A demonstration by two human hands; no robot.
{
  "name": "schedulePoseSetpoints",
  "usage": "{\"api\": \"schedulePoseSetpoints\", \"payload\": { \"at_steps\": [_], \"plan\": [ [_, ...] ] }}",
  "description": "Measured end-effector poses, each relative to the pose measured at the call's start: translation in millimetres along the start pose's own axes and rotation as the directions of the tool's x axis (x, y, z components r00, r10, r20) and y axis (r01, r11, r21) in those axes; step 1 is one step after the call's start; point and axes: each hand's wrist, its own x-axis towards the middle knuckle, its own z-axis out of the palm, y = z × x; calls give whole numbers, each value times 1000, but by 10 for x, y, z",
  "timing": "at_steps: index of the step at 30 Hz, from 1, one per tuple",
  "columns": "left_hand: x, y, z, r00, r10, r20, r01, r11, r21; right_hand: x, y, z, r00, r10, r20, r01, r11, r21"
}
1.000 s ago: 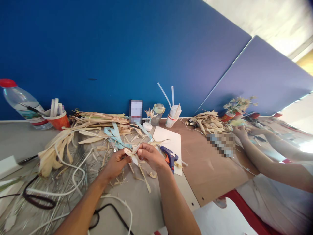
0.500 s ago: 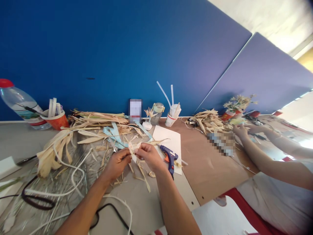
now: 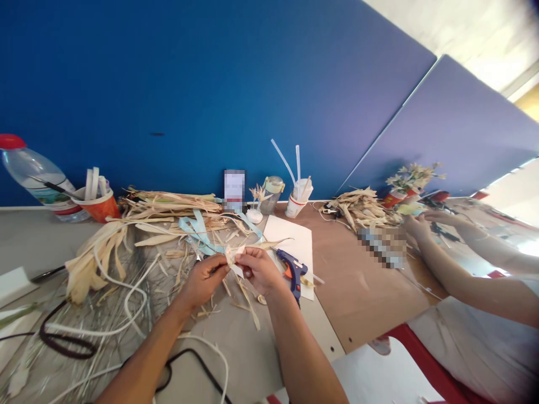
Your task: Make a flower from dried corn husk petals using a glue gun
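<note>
My left hand (image 3: 205, 279) and my right hand (image 3: 257, 269) meet over the grey table (image 3: 248, 348), both pinched on a small pale piece of dried husk (image 3: 233, 257) held between the fingertips. Loose husk strips (image 3: 246, 297) lie on the table just under my hands. A blue glue gun (image 3: 292, 270) lies right beside my right hand, on a white paper sheet (image 3: 290, 238). Light blue ribbon (image 3: 197, 231) lies just beyond my hands.
A big heap of dried husks (image 3: 138, 224), white and black cords (image 3: 126, 303), an orange cup (image 3: 99, 206), a water bottle (image 3: 33, 177), and a cup with glue sticks (image 3: 297, 199) crowd the table. Another person's arms (image 3: 455, 269) work on the brown table (image 3: 357, 292) at right.
My hands have shifted very slightly and turned the husk piece between the fingertips. The other person's hands have moved a little at the far right.
</note>
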Motion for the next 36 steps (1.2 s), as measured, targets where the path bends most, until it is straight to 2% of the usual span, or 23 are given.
{"api": "schedulePoseSetpoints", "payload": {
  "at_steps": [6, 12, 16, 20, 25, 29, 36],
  "plan": [
    [1, 24, 10, 999, 42, -16, -41, 998, 42, 14, 40, -25, 999, 38, 6, -38, 996, 84],
    [2, 19, 12, 1000, 17, -19, -16, 999, 31, 27, 66, -34, 999, 23, 24, -25, 993, 119],
    [5, 60, 4, 993, -103, -55, 98, 992, -78, 41, 43, -61, 1000, 14, 26, -18, 986, 163],
    [15, 105, -3, 969, -247, -13, 236, 940, -246, 72, 59, -92, 1000, 27, -8, -25, 983, 184],
    [26, 53, -23, 967, -253, 17, 242, 901, -361, 105, 116, -89, 998, 60, -14, -57, 984, 170],
    [25, 39, -40, 964, -262, 45, 259, 886, -385, 105, 126, -83, 998, 61, -12, -58, 983, 176],
    [21, 88, -40, 955, -294, 29, 280, 868, -410, 108, 134, -80, 1000, 28, 3, -28, 988, 152]
  ]
}}
